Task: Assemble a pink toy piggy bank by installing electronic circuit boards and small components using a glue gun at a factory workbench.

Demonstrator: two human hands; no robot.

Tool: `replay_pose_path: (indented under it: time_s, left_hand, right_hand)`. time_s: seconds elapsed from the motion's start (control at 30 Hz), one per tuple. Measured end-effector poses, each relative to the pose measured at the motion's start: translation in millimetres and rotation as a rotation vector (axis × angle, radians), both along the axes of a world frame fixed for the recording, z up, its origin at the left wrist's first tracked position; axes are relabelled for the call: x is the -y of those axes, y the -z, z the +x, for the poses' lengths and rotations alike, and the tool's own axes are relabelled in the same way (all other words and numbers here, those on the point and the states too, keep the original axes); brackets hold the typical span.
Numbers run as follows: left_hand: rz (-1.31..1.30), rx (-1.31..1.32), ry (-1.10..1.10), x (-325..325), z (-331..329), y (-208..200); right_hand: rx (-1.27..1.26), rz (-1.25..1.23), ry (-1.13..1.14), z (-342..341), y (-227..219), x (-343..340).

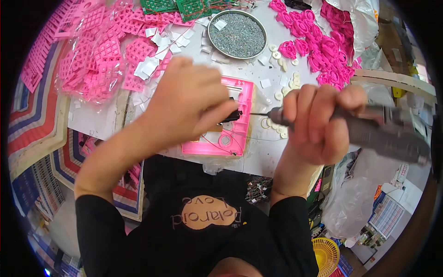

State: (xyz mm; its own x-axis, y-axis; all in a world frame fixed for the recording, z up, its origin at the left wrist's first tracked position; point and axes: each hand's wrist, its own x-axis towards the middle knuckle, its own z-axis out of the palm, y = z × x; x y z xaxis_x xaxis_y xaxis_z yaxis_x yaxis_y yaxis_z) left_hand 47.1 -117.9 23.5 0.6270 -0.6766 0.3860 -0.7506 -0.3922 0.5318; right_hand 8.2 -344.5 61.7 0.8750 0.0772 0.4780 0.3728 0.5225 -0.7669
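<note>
Pink plastic housing (246, 99): lies on the desk (87, 121) in front of you, close to the near edge, partly covered by your left hand.
Black part (234, 116): sits within the housing, just beside your left thumb.
Left hand (191, 99): hovers blurred over the housing with its back up, fingers curled in and thumb reaching right; you show too little of the palm side to tell whether it grips anything.
Right hand (318, 122): your fingers are wrapped firmly around the electric screwdriver.
Electric screwdriver (392, 136): dark grey, held roughly level, its thin bit (259, 114) pointing left toward the black part; whether the tip touches, you cannot tell from this view.
Round dish (266, 42): stands beyond the housing, filled with small silvery screws (237, 39).
White discs (292, 85): scattered between the housing and the pink ring-shaped parts (309, 39), which are heaped at your far right.
Pink grid panels (94, 69): piled to your far left, some in clear plastic, with white square pieces (161, 40) beside them.
Green circuit boards (191, 8): at the far edge of your view, left of the dish.
</note>
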Motion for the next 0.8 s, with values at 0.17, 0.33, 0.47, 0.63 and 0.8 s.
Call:
replay_pose_path:
  time_s: [0.17,0.33,0.47,0.63,0.8]
  left_hand:
    - [-0.083,-0.034,-0.100,-6,-45,15]
    - [-0.147,-0.218,-0.132,-10,-53,25]
    - [-0.191,-0.248,-0.123,-14,-51,27]
    - [-0.086,-0.175,-0.125,-19,-51,29]
    - [-0.066,-0.093,-0.373,-14,-50,30]
  right_hand:
    - [-0.002,-0.086,-0.101,-13,-10,-29]
    - [-0.013,-0.074,-0.139,-15,-12,-41]
    - [0.010,0.002,-0.230,-11,-4,-41]
    - [0.015,-0.123,-0.116,-14,-3,-51]
    - [0.035,-0.154,0.022,-10,9,-47]
